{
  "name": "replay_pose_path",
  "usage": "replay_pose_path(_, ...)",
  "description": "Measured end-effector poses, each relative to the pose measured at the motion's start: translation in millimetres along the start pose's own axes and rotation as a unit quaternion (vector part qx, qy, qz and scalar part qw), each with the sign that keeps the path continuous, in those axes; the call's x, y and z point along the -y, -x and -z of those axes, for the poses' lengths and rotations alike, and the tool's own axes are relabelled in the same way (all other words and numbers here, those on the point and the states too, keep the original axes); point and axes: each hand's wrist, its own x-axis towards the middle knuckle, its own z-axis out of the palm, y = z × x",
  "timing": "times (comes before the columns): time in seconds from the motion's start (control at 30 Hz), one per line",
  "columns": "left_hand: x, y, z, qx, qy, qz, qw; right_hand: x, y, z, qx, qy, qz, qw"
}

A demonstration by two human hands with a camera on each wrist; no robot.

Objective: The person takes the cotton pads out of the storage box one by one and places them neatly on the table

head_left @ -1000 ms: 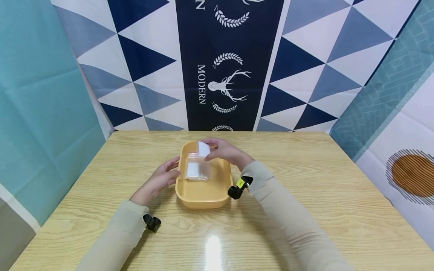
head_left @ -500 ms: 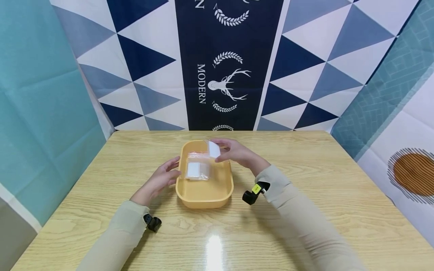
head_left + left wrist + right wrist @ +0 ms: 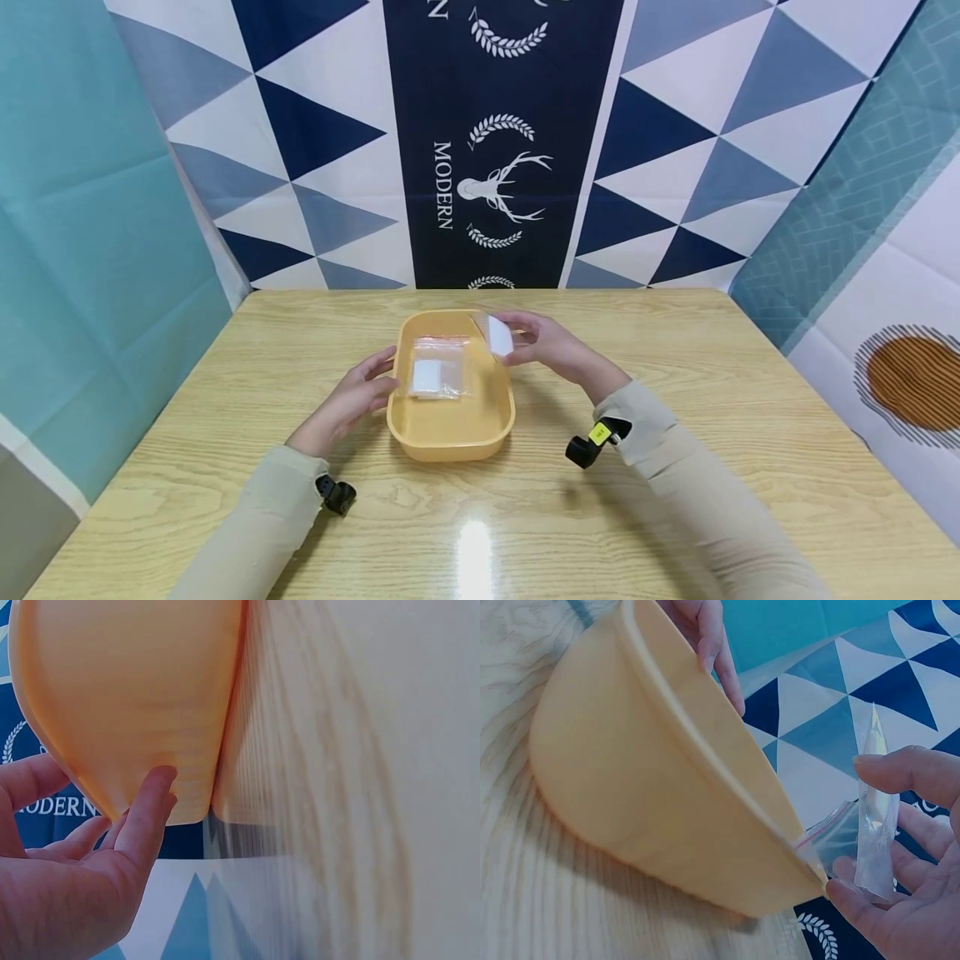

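An oblong yellow-orange plastic tub (image 3: 450,450) stands on the table. My left hand (image 3: 356,396) holds its left side, thumb at the rim and fingers (image 3: 146,817) along the outer wall. My right hand (image 3: 551,346) pinches a small clear zip bag (image 3: 877,817) with a white flat piece in it, thumb on one face and fingers behind. The bag is tilted over the tub's right rim. In the right wrist view its red-lined edge overlaps the tub's rim. Another clear bag (image 3: 453,379), also with a white square inside, lies on the tub's floor.
The wood-grain table (image 3: 405,533) spreads around the tub. A patterned cloth wall (image 3: 517,83) stands behind it, with a teal cloth (image 3: 90,208) at the left. Small black wrist cameras hang at both sleeves.
My right hand has moved right with its zip bag, from over the tub's middle to its right rim. The other bag stays in the tub, and my left hand has kept its place.
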Motion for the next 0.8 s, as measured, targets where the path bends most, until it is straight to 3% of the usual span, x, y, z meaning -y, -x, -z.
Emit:
replay_pose_path(0.57, 1.9, -0.1, 0.1, 0.006, 0.001, -0.009, 0.9999, -13.5, 24.4, 23.1, -0.044, -0.008, 0.008, 0.9990)
replay_pose_path(0.8, 0.8, -0.7, -0.3, 0.000, 0.003, -0.006, 1.0000, -19.9, 28.9, 34.9, -0.058, 0.045, 0.008, 0.9973)
